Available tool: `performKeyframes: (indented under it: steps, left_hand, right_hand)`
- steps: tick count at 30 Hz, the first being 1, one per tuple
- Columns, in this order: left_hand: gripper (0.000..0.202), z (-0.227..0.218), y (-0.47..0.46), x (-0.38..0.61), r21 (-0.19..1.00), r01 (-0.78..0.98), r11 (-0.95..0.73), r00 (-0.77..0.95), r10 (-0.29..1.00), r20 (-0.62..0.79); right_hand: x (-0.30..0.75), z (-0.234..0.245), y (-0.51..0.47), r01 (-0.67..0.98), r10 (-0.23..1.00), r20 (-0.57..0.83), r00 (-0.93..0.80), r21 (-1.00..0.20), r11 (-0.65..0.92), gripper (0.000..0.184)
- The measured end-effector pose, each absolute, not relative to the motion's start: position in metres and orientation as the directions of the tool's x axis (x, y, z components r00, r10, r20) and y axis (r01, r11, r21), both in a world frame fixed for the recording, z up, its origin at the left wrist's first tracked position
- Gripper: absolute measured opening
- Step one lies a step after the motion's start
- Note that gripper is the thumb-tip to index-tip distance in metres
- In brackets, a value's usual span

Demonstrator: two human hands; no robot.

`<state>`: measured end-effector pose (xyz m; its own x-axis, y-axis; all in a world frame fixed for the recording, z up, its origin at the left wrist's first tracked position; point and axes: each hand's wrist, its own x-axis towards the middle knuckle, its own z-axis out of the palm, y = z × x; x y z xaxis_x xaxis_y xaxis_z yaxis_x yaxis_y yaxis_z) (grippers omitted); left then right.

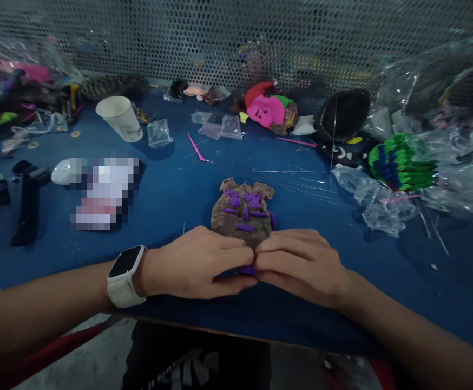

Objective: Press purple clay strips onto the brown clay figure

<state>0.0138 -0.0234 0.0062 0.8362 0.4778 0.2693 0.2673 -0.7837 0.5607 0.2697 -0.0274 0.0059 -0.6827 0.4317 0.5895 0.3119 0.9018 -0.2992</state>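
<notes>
A brown clay figure (240, 226) lies on the blue table, with two ear-like lumps at its top and purple clay strips and pieces pressed on its front. At its lower edge my left hand (204, 262), with a watch on the wrist, has its fingers and thumb closed around a purple clay piece (249, 270). My right hand (301, 265) meets it from the other side, fingers bent together and tips on the same piece. The hands cover the figure's lower part, and most of the purple piece is hidden between the fingertips.
Left of the figure lie a pixelated phone-like object (106, 195), a white mouse-like object (61, 172) and a paper cup (120, 118). Behind are a pink tool (196, 147) and thin clear strands (277, 171). A green-blue clay piece (401, 162) and plastic wrap (376, 200) sit right.
</notes>
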Motion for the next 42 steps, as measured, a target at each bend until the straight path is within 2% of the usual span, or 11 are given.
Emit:
performKeyframes:
  steps: [2, 3, 6, 10, 14, 22, 27, 34, 39, 42]
  left_hand:
    - [0.026, 0.01, -0.015, 0.008, 0.521, 0.343, -0.782, 0.783, 0.544, 0.302]
    - [0.024, 0.013, -0.008, 0.004, 0.506, 0.403, -0.763, 0.733, 0.6, 0.322]
    - [0.028, 0.019, 0.012, -0.007, 0.442, 0.674, -0.592, 0.511, 0.805, 0.3]
    - [0.036, 0.017, 0.026, -0.01, 0.287, 0.876, -0.387, 0.368, 0.922, 0.121]
    - [0.033, 0.013, 0.022, -0.006, 0.222, 0.916, -0.333, 0.345, 0.939, -0.014]
    - [0.027, 0.016, 0.023, -0.013, 0.114, 0.931, -0.346, 0.354, 0.934, -0.056]
    - [0.035, 0.018, 0.019, -0.013, 0.065, 0.935, -0.349, 0.352, 0.935, -0.038]
    - [0.04, 0.022, 0.014, -0.011, 0.079, 0.936, -0.344, 0.348, 0.936, -0.048]
    - [0.028, 0.026, 0.022, -0.014, 0.191, 0.921, -0.339, 0.359, 0.93, -0.08]
    - [0.025, 0.027, 0.022, -0.016, 0.181, 0.923, -0.339, 0.355, 0.933, -0.063]
  right_hand:
    - [0.272, 0.003, -0.026, 0.344, 0.485, 0.615, -0.622, -0.341, 0.875, 0.005]
    - [0.273, 0.002, -0.025, 0.369, 0.515, 0.626, -0.586, -0.36, 0.857, 0.007]
    - [0.276, 0.003, -0.024, 0.452, 0.596, 0.634, -0.493, -0.398, 0.798, 0.03]
    - [0.276, 0.007, -0.023, 0.524, 0.607, 0.679, -0.412, -0.368, 0.768, 0.037]
    - [0.275, 0.007, -0.023, 0.558, 0.6, 0.692, -0.402, -0.334, 0.76, 0.037]
    - [0.275, 0.01, -0.027, 0.592, 0.565, 0.74, -0.367, -0.282, 0.755, 0.038]
    - [0.275, 0.009, -0.027, 0.617, 0.561, 0.746, -0.357, -0.262, 0.742, 0.039]
    - [0.281, 0.014, -0.025, 0.58, 0.471, 0.803, -0.366, -0.199, 0.79, 0.03]
    - [0.283, 0.016, -0.026, 0.525, 0.477, 0.784, -0.396, -0.232, 0.819, 0.034]
    - [0.283, 0.016, -0.026, 0.502, 0.498, 0.759, -0.418, -0.264, 0.823, 0.04]
